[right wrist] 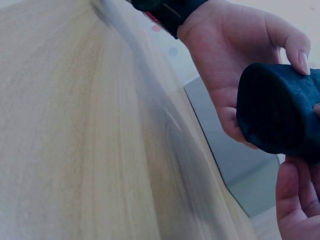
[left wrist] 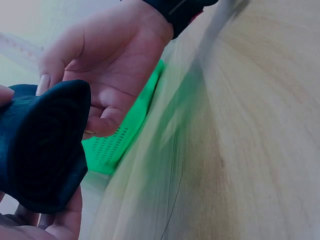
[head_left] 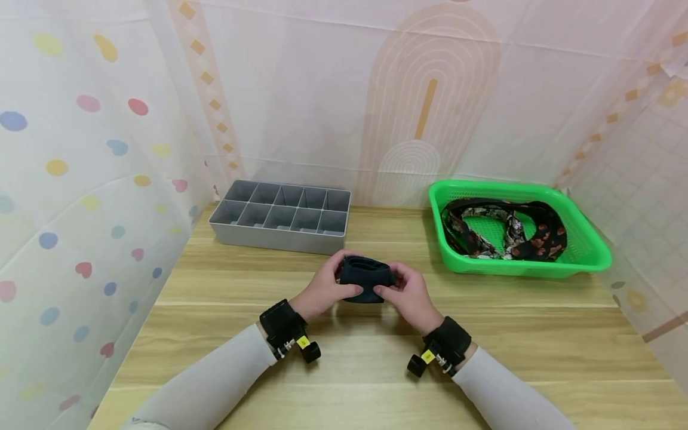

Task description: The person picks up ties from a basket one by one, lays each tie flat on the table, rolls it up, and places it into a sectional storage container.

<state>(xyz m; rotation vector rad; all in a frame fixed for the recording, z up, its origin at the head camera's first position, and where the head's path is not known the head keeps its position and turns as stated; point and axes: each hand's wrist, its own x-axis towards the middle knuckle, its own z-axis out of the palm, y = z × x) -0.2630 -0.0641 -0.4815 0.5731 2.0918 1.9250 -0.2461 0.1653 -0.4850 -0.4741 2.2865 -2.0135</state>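
Note:
A dark navy cloth (head_left: pixel 368 292), wound into a short roll, is held between both hands over the middle of the wooden table. My left hand (head_left: pixel 325 289) grips its left end, thumb on the near side and fingers behind. The right hand (head_left: pixel 412 297) pinches the other end in the same way. Layered folds show in the roll's end in the left wrist view, where the cloth (left wrist: pixel 70 100) has a loose edge at its lower right. In the right wrist view, the cloth (right wrist: pixel 305 90) looks hollow at its end.
Behind the left hand stands a grey divided box (head_left: pixel 276 240) with two rows of compartments. At the back right, a green plastic basket (head_left: pixel 537 269) holds dark flowered cloths (head_left: pixel 548 233). Patterned curtains (head_left: pixel 301 89) hang behind and along both sides of the table (head_left: pixel 349 382).

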